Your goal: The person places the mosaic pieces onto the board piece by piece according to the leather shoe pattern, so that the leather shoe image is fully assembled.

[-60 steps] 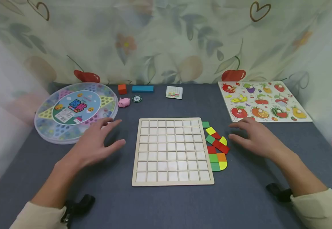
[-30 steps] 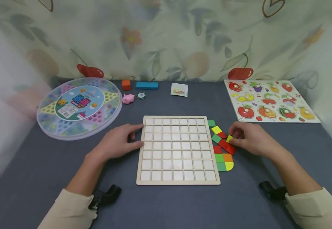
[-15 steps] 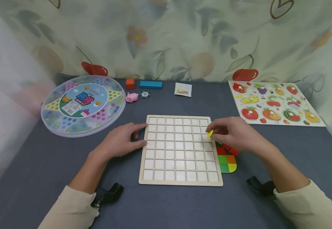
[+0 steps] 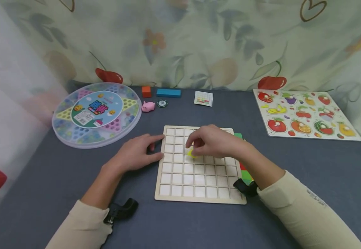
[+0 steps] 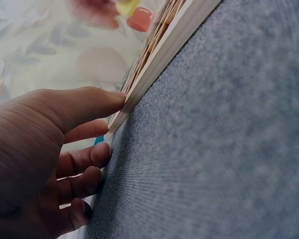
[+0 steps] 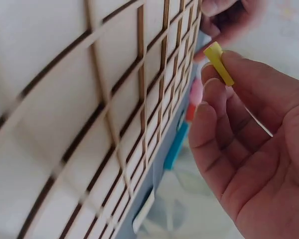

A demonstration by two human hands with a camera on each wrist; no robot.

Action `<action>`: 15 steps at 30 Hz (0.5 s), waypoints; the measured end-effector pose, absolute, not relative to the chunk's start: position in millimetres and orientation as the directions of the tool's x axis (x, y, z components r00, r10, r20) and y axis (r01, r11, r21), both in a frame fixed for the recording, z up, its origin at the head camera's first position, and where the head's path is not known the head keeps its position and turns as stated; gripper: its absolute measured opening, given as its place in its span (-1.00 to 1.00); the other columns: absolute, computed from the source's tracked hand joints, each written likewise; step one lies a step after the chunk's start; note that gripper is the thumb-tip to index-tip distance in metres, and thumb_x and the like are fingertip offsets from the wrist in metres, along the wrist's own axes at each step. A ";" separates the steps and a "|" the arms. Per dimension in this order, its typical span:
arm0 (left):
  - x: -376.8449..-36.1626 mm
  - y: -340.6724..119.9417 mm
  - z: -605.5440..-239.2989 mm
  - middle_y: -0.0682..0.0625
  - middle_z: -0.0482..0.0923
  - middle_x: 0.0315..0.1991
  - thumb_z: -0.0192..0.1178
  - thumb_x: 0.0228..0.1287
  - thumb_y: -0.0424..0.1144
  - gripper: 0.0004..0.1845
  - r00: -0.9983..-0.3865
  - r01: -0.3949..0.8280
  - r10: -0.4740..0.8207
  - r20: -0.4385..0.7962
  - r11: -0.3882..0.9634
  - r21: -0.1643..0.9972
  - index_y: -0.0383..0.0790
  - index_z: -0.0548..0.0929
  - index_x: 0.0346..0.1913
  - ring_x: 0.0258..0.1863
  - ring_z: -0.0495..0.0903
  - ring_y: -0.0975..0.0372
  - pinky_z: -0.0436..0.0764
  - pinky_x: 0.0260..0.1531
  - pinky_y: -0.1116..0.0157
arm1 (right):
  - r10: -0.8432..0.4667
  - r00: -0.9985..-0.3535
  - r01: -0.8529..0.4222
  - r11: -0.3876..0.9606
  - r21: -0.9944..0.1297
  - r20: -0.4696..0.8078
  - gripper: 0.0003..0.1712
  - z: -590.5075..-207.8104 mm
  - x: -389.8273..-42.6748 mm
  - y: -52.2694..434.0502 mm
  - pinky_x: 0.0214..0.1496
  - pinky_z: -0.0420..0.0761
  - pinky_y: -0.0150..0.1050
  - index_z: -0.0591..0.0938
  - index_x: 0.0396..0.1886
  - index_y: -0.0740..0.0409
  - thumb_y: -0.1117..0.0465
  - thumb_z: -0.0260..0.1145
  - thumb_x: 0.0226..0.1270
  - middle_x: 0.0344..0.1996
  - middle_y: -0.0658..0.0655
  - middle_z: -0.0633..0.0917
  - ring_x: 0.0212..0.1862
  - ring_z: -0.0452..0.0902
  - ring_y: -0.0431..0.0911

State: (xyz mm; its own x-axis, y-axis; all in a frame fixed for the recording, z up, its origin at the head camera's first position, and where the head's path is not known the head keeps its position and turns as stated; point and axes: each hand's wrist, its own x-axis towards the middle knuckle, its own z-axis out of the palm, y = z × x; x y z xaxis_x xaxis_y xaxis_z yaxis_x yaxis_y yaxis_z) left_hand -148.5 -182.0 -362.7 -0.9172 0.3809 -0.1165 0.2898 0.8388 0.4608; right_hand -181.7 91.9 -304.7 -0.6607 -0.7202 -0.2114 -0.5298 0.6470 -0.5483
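Where the two cream sleeves enter at the near edge, the wooden grid board (image 4: 199, 164) is seen lying flat on the grey table (image 4: 308, 162), every visible cell of it bare. At its left rim the left hand (image 4: 135, 155) is laid, fingers nearly straight and fingertips pressed against the board's edge, nothing being held. Over the upper middle cells the right hand (image 4: 213, 141) is hung, and a small yellow piece (image 4: 191, 153) is pinched between its thumb and fingertips; in the right wrist view the yellow piece (image 6: 219, 63) is held edge-on, clear of the board, with the cells lying just below it. The right hand is thus the nearer to the piece, and the open cells lie directly beneath. Just beside the board's right rim, red and green pieces (image 4: 246, 176) are partly hidden by the right arm. Farther off, a round lidded game box (image 4: 96, 114) with many small balls inside is set at the left, a fruit puzzle board (image 4: 305, 114) at the right.
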 end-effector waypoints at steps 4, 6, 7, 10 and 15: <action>-148.3 -181.3 -363.0 0.01 0.44 -0.31 0.32 0.37 0.06 -0.31 -0.917 0.294 0.383 -0.111 0.837 0.461 -0.02 0.46 0.51 -0.44 0.36 0.20 0.27 -0.40 0.24 | -0.738 -0.636 -0.522 0.626 -0.579 -0.225 -0.94 -310.0 -187.3 71.3 -0.17 0.54 -0.24 0.77 -0.27 0.04 0.29 0.42 0.32 -0.44 -0.06 0.70 -0.34 0.55 -0.19; -147.9 -181.2 -362.7 0.01 0.44 -0.31 0.32 0.37 0.05 -0.31 -0.917 0.296 0.383 -0.109 0.838 0.459 -0.02 0.46 0.51 -0.44 0.35 0.20 0.26 -0.40 0.24 | -0.749 -0.620 -0.521 0.616 -0.591 -0.234 -0.92 -312.7 -189.7 62.9 -0.16 0.56 -0.26 0.79 -0.29 0.05 0.32 0.42 0.31 -0.43 -0.06 0.73 -0.33 0.58 -0.20; -147.7 -181.2 -362.4 0.01 0.44 -0.32 0.32 0.37 0.05 -0.31 -0.917 0.295 0.383 -0.109 0.837 0.461 -0.02 0.46 0.51 -0.44 0.35 0.20 0.26 -0.40 0.24 | -0.754 -0.611 -0.522 0.613 -0.594 -0.241 -0.90 -314.5 -191.1 59.3 -0.15 0.57 -0.27 0.80 -0.29 0.05 0.33 0.42 0.31 -0.42 -0.05 0.74 -0.33 0.58 -0.21; -147.1 -181.2 -362.0 0.00 0.44 -0.31 0.31 0.38 0.05 -0.31 -0.916 0.294 0.384 -0.114 0.837 0.461 -0.03 0.45 0.51 -0.44 0.35 0.20 0.26 -0.40 0.24 | -0.761 -0.591 -0.516 0.612 -0.599 -0.269 -0.88 -318.7 -194.3 51.9 -0.13 0.58 -0.30 0.82 -0.27 0.08 0.36 0.42 0.32 -0.39 -0.04 0.77 -0.31 0.60 -0.23; -147.3 -181.2 -362.3 0.00 0.43 -0.31 0.31 0.38 0.05 -0.31 -0.918 0.284 0.377 -0.125 0.843 0.457 -0.02 0.45 0.52 -0.44 0.35 0.19 0.25 -0.40 0.24 | -0.750 -0.580 -0.489 0.633 -0.600 -0.318 -0.87 -321.5 -197.4 47.3 -0.13 0.59 -0.31 0.85 -0.31 0.08 0.37 0.44 0.31 -0.38 -0.03 0.79 -0.31 0.59 -0.22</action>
